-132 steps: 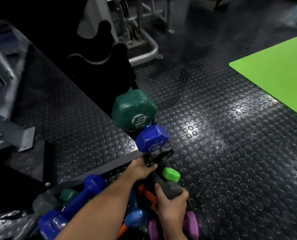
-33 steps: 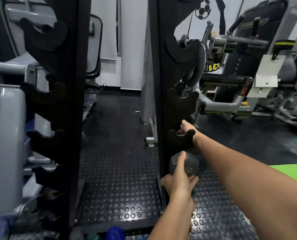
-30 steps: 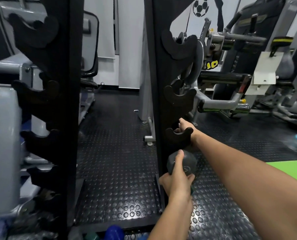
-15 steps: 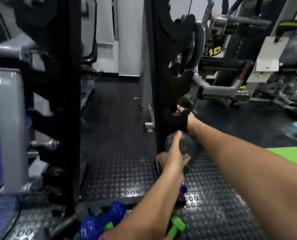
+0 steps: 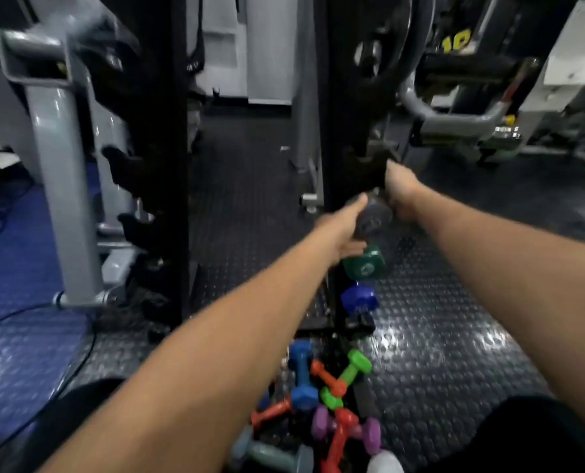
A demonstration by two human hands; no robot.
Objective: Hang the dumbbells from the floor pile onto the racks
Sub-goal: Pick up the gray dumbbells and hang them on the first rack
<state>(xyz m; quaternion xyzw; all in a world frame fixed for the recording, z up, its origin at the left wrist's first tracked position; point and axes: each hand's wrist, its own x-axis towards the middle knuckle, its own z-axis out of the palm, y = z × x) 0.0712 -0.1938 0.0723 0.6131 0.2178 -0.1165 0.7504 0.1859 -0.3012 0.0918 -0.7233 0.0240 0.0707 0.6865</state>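
Left hand (image 5: 344, 227) cupping grey dumbbell (image 5: 373, 218) head, right hand (image 5: 398, 191) on far side, grip unclear; dumbbell at rack (image 5: 349, 138) hook above green dumbbell (image 5: 364, 262), likely steadying for seating. Floor pile (image 5: 318, 401) waiting below.

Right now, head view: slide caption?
Both hands seat a grey dumbbell on the black rack, above green and blue ones.

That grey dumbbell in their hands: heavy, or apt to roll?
The grey dumbbell is probably heavy for its size: both the left hand and right hand handle it. Its end looks faceted, so rolling seems unlikely.
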